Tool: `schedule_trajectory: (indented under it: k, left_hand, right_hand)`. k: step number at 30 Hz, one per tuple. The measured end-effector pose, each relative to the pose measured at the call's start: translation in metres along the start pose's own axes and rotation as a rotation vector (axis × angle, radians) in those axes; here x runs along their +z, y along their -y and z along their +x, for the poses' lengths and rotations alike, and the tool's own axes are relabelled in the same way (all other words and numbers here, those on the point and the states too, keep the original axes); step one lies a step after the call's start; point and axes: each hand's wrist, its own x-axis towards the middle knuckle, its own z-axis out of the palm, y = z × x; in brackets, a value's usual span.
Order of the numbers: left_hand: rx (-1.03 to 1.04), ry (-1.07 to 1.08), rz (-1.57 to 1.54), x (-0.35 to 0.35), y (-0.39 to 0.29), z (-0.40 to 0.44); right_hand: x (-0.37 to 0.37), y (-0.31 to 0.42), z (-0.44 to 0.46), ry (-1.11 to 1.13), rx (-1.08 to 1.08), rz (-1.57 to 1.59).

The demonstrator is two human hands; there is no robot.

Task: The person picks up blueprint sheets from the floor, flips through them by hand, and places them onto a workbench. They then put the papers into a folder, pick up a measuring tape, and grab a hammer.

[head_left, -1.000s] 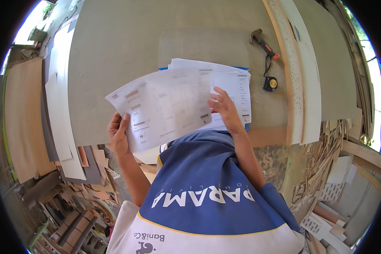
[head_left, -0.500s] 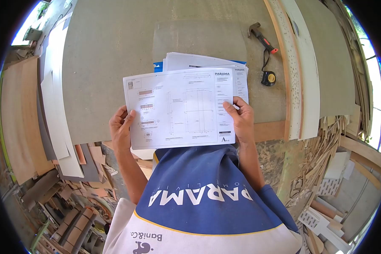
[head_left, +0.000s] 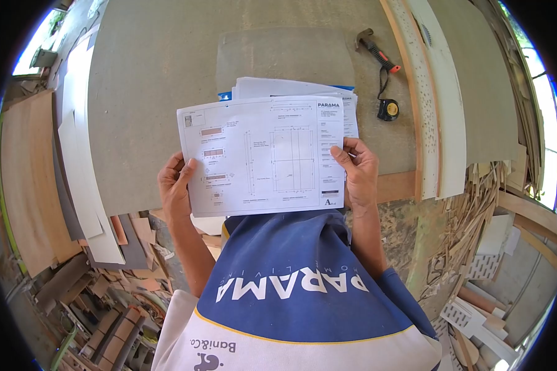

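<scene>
A printed drawing sheet [head_left: 263,157] with plans and a title column is held up between both hands, close to my chest. My left hand [head_left: 178,182] pinches its left edge, thumb on the front and fingers behind. At the right edge, my right hand [head_left: 359,173] grips the sheet the same way, thumb over the title column. Behind it lies a stack of more papers [head_left: 278,88] on a blue folder [head_left: 224,96], mostly hidden by the sheet.
On the large grey-green board [head_left: 161,68] lie a claw hammer [head_left: 377,51] and a black tape measure [head_left: 388,109] at the right. Long white strips [head_left: 442,123] run along its right side. Wood offcuts [head_left: 458,241] lie at lower right, with panels [head_left: 37,179] at far left.
The sheet has tilted slightly and shifted a little in both hands' hold, so its drawing shows more clearly. The hammer and tape measure appear slightly further left and up as the view shifts.
</scene>
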Motion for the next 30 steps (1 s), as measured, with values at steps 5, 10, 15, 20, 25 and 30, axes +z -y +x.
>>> schedule_trajectory:
  k: [5,10,15,20,25,30]
  left_hand:
    - [0.013,0.006,0.007,0.0016,-0.0022,0.0014]
    - [0.009,0.023,0.024,0.0012,-0.0001,0.0035]
    - [0.0,0.022,0.017,0.0029,-0.0015,0.0032]
    - [0.006,0.026,0.008,0.0055,-0.0027,0.0033]
    - [0.005,0.029,0.0,0.006,-0.0013,0.0044]
    - [0.015,0.027,0.003,0.0059,0.0009,0.0057]
  right_hand:
    - [-0.0024,0.0005,-0.0004,-0.011,-0.006,-0.013]
    - [-0.0014,0.002,0.0,-0.025,-0.015,-0.006]
    - [-0.0013,0.0022,-0.0014,-0.042,-0.012,-0.003]
    - [-0.0027,0.0011,-0.0008,-0.044,-0.017,0.001]
    - [-0.0024,0.0015,-0.001,-0.055,-0.018,-0.014]
    - [-0.0016,0.0027,0.0001,-0.057,-0.024,-0.023]
